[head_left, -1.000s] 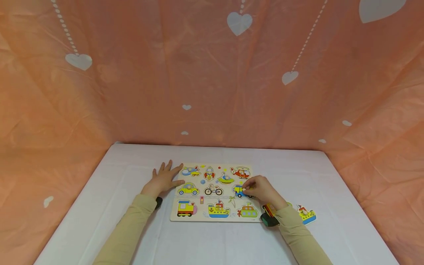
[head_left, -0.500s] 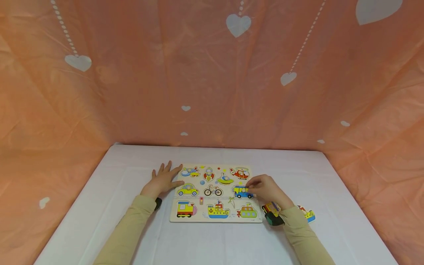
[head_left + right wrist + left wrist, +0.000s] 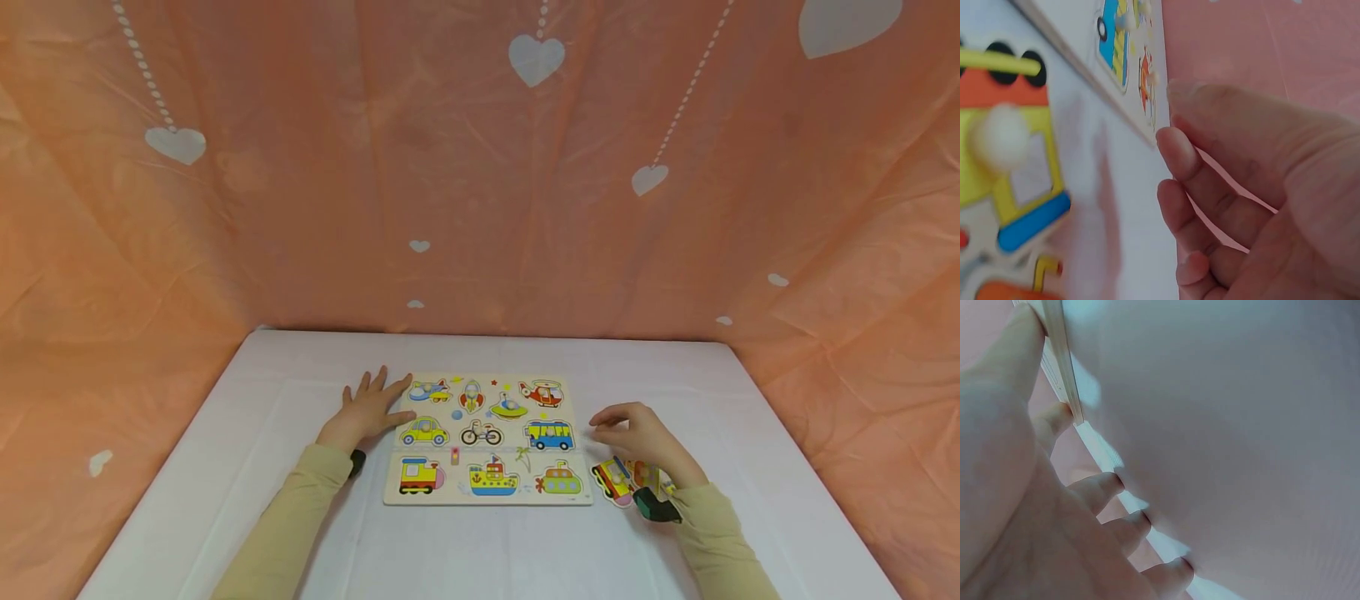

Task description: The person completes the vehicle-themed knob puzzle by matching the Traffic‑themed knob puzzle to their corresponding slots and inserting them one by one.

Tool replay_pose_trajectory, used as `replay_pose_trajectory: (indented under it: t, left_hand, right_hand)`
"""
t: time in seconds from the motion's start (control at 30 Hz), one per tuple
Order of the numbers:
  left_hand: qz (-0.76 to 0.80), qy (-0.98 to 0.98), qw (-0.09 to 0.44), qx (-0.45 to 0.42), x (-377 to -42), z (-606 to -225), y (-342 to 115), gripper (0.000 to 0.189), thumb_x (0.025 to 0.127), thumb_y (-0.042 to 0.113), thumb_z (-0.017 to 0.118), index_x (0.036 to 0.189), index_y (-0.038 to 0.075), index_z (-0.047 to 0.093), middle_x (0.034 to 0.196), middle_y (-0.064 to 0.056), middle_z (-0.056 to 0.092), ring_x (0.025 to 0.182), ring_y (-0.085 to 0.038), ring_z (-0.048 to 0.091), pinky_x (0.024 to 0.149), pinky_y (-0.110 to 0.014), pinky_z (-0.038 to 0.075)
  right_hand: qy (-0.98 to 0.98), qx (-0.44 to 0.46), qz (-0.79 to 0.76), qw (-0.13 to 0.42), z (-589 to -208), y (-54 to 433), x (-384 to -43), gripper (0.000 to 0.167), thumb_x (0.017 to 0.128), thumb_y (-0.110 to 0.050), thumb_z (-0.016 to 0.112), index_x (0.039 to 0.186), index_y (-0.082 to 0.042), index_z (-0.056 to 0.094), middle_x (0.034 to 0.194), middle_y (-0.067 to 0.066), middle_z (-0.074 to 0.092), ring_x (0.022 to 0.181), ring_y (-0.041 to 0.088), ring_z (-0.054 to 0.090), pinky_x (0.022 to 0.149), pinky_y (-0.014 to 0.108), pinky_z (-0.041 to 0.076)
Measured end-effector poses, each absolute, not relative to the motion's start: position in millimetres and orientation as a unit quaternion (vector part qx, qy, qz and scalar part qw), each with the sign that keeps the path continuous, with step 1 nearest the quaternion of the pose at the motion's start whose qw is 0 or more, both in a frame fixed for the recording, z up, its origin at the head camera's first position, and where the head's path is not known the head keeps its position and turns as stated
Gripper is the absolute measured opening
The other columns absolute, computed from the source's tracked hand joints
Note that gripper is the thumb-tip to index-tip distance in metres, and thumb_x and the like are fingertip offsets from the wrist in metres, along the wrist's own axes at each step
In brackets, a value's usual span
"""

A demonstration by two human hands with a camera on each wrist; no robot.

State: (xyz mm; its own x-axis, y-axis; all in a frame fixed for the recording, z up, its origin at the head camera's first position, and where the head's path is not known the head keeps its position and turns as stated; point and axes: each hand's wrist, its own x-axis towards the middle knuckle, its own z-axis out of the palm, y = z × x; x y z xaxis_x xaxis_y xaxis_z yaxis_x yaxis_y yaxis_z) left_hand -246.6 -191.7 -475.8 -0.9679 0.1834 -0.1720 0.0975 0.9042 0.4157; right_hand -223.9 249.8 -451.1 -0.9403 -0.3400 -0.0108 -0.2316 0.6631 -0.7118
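Observation:
A wooden knob puzzle board (image 3: 465, 498) with pictures of vehicles lies on the table. The left hand (image 3: 366, 417) has its fingers spread, with thumb and index finger touching the board's left edge; the left wrist view shows the other fingertips (image 3: 1175, 570) on the white tabletop. Just off the board's right edge hovers the right hand (image 3: 637, 433), its fingers loosely bent with nothing between them. Nearest to it on the board is the blue and yellow bus piece (image 3: 550, 435), seated in its place. A loose train piece (image 3: 1029, 144) with a round knob lies below that hand.
Partly under the right wrist is an orange piece (image 3: 643, 475) beside the train. Plane, rocket, helicopter, car and bicycle (image 3: 481, 432) pieces sit in the upper rows. Along the bottom row are flat train, ship (image 3: 493, 480) and submarine pictures. Pink cloth (image 3: 480, 208) stands behind the table.
The right hand has let go of the bus piece and moved right, off the board. The bus now shows whole in its place. The left hand stays at the board's edge.

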Motion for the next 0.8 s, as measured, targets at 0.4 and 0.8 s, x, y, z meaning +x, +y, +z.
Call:
replay_pose_trajectory:
  t: [0.4, 0.8]
  left_hand:
    - [0.198, 0.972, 0.104, 0.070, -244.3, -472.7, -189.7, 0.080, 0.086, 0.050, 0.065, 0.151, 0.016, 0.031, 0.154, -0.029, 0.009, 0.138, -0.053, 0.001, 0.104, -0.071, 0.001]
    - [0.201, 0.971, 0.107, 0.069, -244.5, -471.0, -190.2, 0.080, 0.086, 0.050, 0.065, 0.151, 0.016, 0.031, 0.155, -0.028, 0.008, 0.138, -0.053, 0.000, 0.104, -0.071, 0.000]
  right_hand:
    - [0.905, -0.142, -0.388, 0.098, -459.3, 278.5, -209.2, 0.022, 0.085, -0.024, 0.074, 0.100, -0.008, 0.073, 0.089, -0.002, 0.068, 0.081, 0.016, 0.056, 0.064, 0.025, 0.044]
    - [0.880, -0.167, -0.415, 0.159, -464.9, 288.2, -199.4, 0.023, 0.082, -0.021, 0.076, 0.099, -0.007, 0.071, 0.091, 0.003, 0.068, 0.080, 0.017, 0.057, 0.063, 0.025, 0.048]
